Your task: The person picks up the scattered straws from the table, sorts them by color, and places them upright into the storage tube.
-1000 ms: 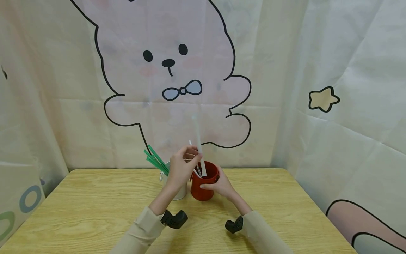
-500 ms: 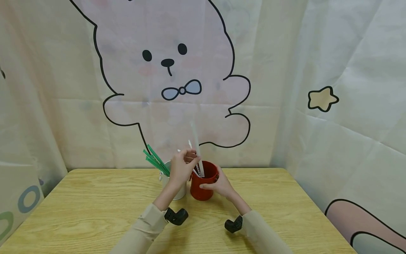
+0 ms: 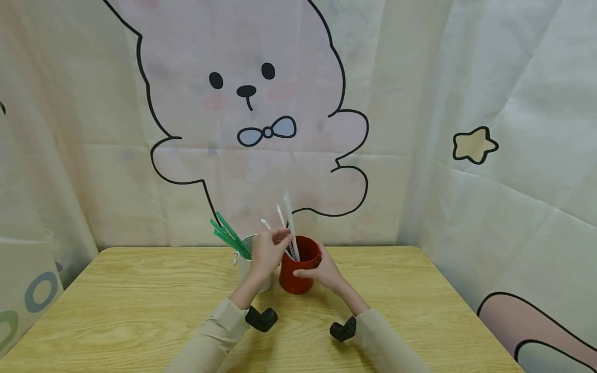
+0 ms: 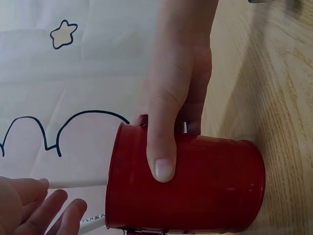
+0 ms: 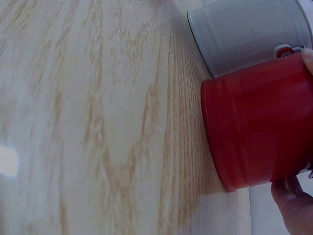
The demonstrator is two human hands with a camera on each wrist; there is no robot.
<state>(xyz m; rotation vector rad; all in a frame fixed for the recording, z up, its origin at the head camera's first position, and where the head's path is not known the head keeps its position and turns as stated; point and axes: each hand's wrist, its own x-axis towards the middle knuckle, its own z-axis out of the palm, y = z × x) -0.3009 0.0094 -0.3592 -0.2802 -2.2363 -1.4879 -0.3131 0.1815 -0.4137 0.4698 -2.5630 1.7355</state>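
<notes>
A white wrapped straw (image 3: 290, 217) stands nearly upright with its lower end inside the red bucket (image 3: 297, 282). My left hand (image 3: 268, 254) pinches it between thumb and fingers just above the rim. Other slim white straws (image 3: 281, 215) lean in the same bucket beside it; printed letters show on one wrapper in the left wrist view. From the right side my right hand (image 3: 327, 270) grips the red bucket, thumb across its front wall (image 4: 164, 156) and fingers behind. Parts of that hand (image 5: 292, 205) appear at the edge of the right wrist view.
Left of the red bucket, close beside it, stands a white bucket (image 3: 243, 269), partly behind my left arm, with several green straws (image 3: 229, 239) leaning left. Both buckets are on a wooden table (image 3: 163, 305), toward its back edge. A printed curtain (image 3: 396, 207) hangs behind.
My left hand has come down a little, and the white straw it pinches sits lower in the red bucket. The right hand keeps its grip and the buckets stay put.
</notes>
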